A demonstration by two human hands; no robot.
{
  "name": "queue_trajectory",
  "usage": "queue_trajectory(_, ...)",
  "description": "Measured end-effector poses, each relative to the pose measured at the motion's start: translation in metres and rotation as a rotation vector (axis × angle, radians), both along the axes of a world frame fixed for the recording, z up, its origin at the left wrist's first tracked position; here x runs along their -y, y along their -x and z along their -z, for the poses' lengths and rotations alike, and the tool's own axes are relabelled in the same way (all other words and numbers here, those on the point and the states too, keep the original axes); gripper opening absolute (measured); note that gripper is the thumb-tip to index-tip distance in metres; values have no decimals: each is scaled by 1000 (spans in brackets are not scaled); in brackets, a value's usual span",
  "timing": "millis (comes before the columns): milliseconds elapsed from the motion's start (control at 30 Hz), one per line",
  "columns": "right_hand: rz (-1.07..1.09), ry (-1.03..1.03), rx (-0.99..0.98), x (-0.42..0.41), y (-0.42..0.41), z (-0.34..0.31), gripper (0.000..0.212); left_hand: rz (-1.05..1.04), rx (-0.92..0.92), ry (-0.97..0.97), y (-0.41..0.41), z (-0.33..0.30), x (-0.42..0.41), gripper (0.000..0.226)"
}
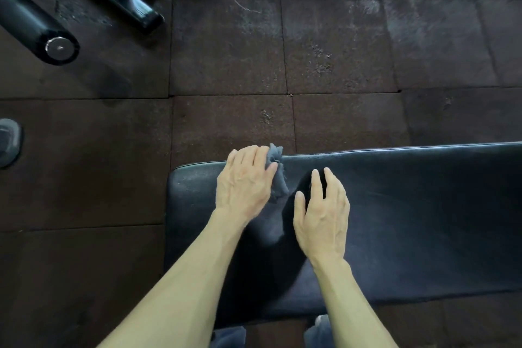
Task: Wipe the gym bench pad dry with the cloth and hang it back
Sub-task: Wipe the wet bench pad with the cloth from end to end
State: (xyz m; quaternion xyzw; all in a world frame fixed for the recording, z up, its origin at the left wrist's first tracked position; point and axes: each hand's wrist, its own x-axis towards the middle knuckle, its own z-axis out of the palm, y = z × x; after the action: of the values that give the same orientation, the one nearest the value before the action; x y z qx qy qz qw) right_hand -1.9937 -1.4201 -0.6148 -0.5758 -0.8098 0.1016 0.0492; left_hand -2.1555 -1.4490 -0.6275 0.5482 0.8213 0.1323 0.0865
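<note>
The worktop pad looks like smooth black leatherette with a dull sheen; the cloth is soft, matt grey; the floor tiles are rough, speckled rubber.

**Cloth under the left hand on the bench pad**

The left hand presses a crumpled grey cloth onto the black bench pad near its far edge and left end. The right hand lies palm down just beside it, fingers spread, empty. Dark rubber floor tiles surround the bench; a padded roller sits at far left.
</note>
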Motion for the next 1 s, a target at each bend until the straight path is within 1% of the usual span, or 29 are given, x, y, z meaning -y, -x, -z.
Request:
queue_trajectory(100, -24, 9, 13, -12, -12, 0, 51, -78, -43, 22, -6, 1, 3, 33)
queue_trajectory(200, -22, 14, 17, -27, -28, -1, 51, -164, -51, 12, -28, 3, -13, 30)
queue_trajectory(267, -14, 15, 30, -41, -45, 0, 52, -112, -55, 1, -49, 3, -34, 28)
queue_trajectory(333, -12, 19, 56, -54, -64, 0, 54, -50, -35, 14, -74, 3, -56, 30)
queue_trajectory(400, -25, 17, 84, -66, -81, 1, 54, -43, -14, 23, -90, 2, -68, 33)
queue_trajectory(500, -35, 38, 139, -81, -104, 1, 58, -43, -23, 50, -89, 0, -62, 38)
queue_trajectory(600, -68, 48, 167, -90, -119, 2, 63, -124, -57, 97, -85, 1, -54, 40)
queue_trajectory(667, -93, 44, 157, -91, -124, 4, 63, -199, -81, 94, -95, 4, -63, 40)
queue_trajectory(700, -99, 41, 140, -92, -126, 5, 63, -203, -88, 88, -104, 6, -71, 40)
queue_trajectory(833, -128, 23, 109, -98, -139, 8, 60, -37, -76, 56, -138, 8, -104, 38)
queue_trajectory(933, -125, 16, 91, -106, -152, 8, 58, -36, -59, 56, -137, 5, -105, 37)
queue_trajectory(1000, -122, 21, 89, -111, -160, 8, 58, -76, -76, 89, -137, 6, -100, 39)
